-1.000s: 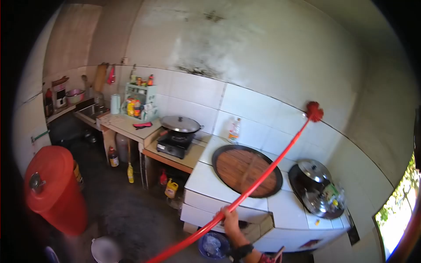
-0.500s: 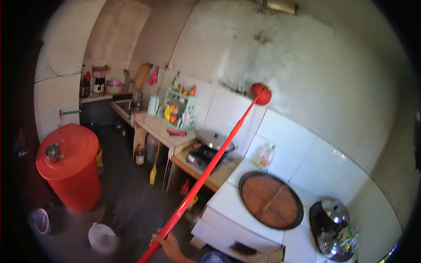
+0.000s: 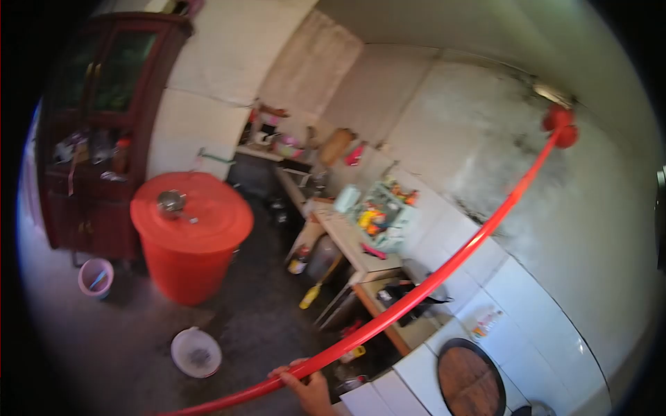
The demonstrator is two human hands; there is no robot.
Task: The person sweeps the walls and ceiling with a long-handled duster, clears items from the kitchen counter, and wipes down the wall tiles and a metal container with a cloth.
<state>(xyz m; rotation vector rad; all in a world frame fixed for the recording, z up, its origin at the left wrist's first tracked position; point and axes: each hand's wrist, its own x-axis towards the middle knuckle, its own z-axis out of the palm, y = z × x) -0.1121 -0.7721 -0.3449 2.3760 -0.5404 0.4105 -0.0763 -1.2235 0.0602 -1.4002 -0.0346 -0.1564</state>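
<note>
My right hand [image 3: 310,390] comes in from the bottom edge, its fingers wrapped round a long red pole [image 3: 416,295]. From the lower left the pole slants up to the upper right. At its far end is a red, two-lobed head [image 3: 560,126], high on the stained wall [image 3: 513,142], overlapping the lower edge of a pale fixture [image 3: 553,95] near the ceiling. The pole's lower end runs toward the bottom left edge. My left hand is out of view.
A red lidded barrel [image 3: 191,267] bears a metal pot [image 3: 171,203]. Nearby are a dark cabinet [image 3: 114,145], a pink bucket [image 3: 96,279] and a white basin [image 3: 196,352] on the floor. Under the pole lie the counter [image 3: 350,239], a shelf rack [image 3: 388,215] and a stove with a round wooden lid [image 3: 470,381].
The pole's head has moved up the wall to the fixture, and the pole lies at a flatter slant. The view has turned left and tilted, bringing in the cabinet.
</note>
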